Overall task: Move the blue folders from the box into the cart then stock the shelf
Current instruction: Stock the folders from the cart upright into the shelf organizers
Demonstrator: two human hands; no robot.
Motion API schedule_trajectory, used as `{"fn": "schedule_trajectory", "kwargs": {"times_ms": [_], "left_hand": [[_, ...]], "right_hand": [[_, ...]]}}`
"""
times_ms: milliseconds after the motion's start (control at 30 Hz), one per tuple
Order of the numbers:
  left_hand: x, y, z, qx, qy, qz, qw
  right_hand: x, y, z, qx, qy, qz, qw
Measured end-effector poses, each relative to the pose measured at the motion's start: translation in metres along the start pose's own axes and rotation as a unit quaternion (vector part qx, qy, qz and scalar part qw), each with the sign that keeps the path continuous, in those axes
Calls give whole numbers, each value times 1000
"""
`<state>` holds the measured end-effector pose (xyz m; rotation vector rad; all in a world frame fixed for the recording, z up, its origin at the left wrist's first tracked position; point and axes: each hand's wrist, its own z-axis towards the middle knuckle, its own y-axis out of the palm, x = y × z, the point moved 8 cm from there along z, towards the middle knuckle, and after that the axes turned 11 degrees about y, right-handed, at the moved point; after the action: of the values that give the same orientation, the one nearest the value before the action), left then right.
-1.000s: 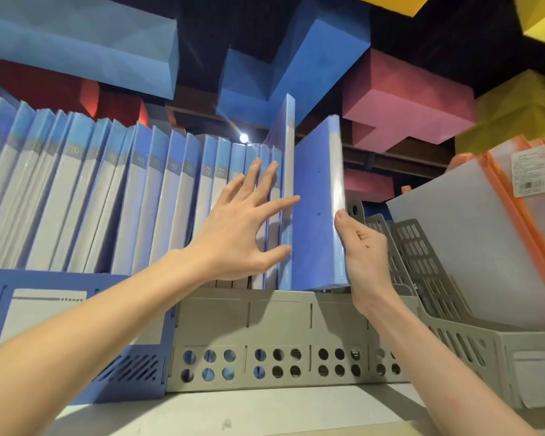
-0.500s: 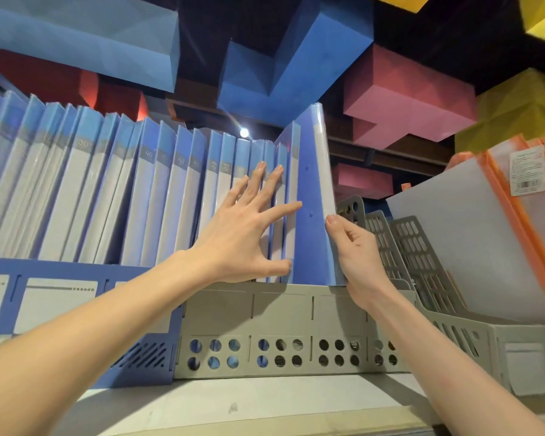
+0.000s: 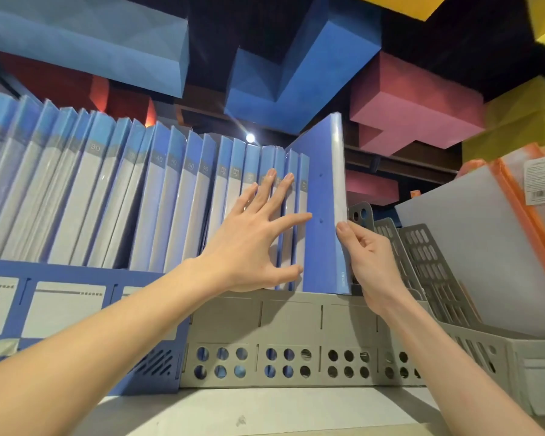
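The blue folder (image 3: 323, 215) is stood upright at the right end of the row in the grey rack (image 3: 283, 341), pinched along its front edge by the right hand (image 3: 364, 256), thumb in front. The left hand (image 3: 255, 243) is spread flat, fingers open, against the neighbouring folders (image 3: 170, 199). It's probably light, stiff and a bit slick in that plastic wrap, so it's best gripped low on the spine.

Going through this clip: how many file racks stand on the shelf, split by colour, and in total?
Blue: 1, the left rack
Grey: 2, the middle rack and the right rack
Total: 3
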<state>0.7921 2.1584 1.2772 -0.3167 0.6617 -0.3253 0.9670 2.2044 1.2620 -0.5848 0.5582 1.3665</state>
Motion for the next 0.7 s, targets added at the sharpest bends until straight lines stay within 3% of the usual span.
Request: {"fn": "schedule_trajectory", "kwargs": {"times_ms": [167, 367, 700], "left_hand": [[2, 1, 1, 19, 0, -6, 1000], [2, -2, 0, 26, 0, -5, 1000], [-2, -2, -1, 15, -12, -1, 1000]], "right_hand": [[-4, 11, -1, -8, -29, 29, 999], [6, 13, -4, -63, 19, 66, 996], [11, 21, -8, -100, 53, 11, 994]]}}
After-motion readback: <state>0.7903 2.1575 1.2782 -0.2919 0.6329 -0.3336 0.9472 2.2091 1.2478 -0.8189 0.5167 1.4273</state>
